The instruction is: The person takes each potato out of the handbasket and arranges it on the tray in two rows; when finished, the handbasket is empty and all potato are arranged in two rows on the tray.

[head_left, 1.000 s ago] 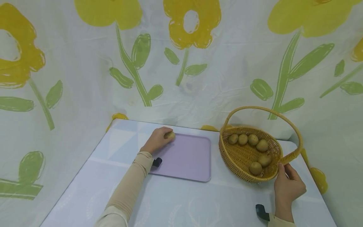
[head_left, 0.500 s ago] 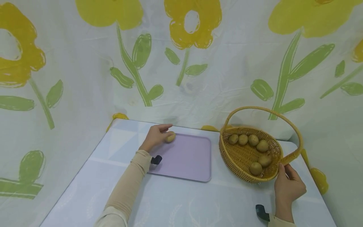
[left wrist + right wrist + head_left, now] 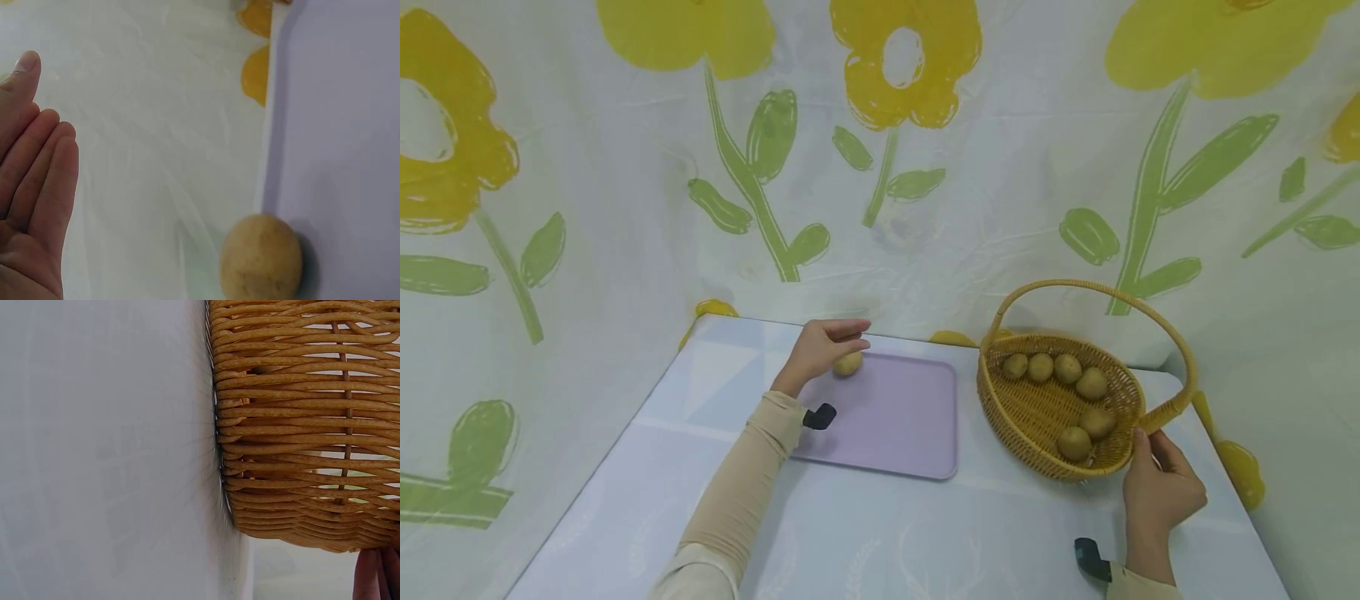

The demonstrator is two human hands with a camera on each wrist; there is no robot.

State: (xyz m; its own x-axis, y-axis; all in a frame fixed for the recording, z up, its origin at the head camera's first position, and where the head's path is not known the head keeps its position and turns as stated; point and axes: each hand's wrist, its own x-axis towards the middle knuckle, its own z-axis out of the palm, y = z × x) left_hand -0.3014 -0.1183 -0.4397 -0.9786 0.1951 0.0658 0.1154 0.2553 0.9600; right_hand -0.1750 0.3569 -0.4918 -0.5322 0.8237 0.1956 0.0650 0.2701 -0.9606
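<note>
A potato (image 3: 848, 364) lies at the far left corner of a light purple tray (image 3: 895, 421). Just above it my left hand (image 3: 817, 352) is held with straight fingers and nothing in its grasp. The left wrist view shows that hand (image 3: 34, 194) apart from the potato (image 3: 261, 259). On the right side of the table, a wicker basket (image 3: 1011, 429) holds several potatoes (image 3: 1092, 383). My right hand (image 3: 1159, 483) pinches the basket's near right rim, by the foot of the handle. Only its fingertips (image 3: 369, 575) show in the right wrist view, against the wicker wall (image 3: 300, 437).
The table (image 3: 865, 533) has a pale blue and white patterned top. Behind it hangs a white curtain (image 3: 1000, 183) with yellow flowers and green leaves. The basket's tall arched handle (image 3: 1078, 284) rises over the potatoes.
My left hand has let go of the potato at the tray's corner, its fingers straightening and lifting slightly off it. My right hand and the basket have stayed in place.
</note>
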